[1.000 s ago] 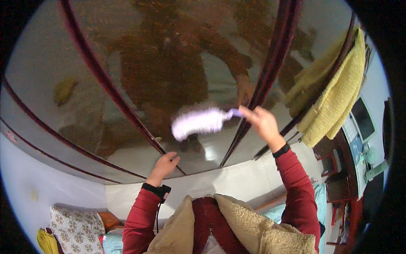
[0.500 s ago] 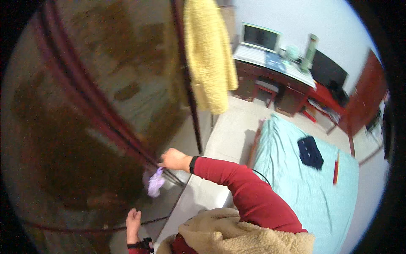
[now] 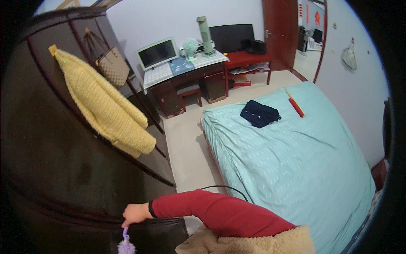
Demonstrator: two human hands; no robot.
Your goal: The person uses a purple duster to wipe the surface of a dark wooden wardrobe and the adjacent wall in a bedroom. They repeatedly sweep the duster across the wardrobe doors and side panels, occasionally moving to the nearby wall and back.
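Note:
My right hand [image 3: 136, 213], at the end of a red sleeve with a black wristband, reaches left to the dark wardrobe [image 3: 63, 169]. Its fingers are closed round the thin lilac stem of a small fluffy duster [image 3: 126, 246]. The duster's fluffy end hangs downward at the lower edge, partly cut off, close against the wardrobe doors. Whether the fingers also touch the door cannot be made out. My left hand is out of view.
A yellow coat [image 3: 103, 101] and a checked handbag [image 3: 113, 67] hang on the wardrobe. To the right is a bed [image 3: 287, 165] with dark folded clothing [image 3: 259, 113] and a red stick-like item [image 3: 296, 108]. A desk [image 3: 169, 99] with a monitor [image 3: 158, 53] stands beyond.
The view has swung right and up, showing more of the bed and room. My right hand with the duster now appears lower and farther left. My left hand has left the view.

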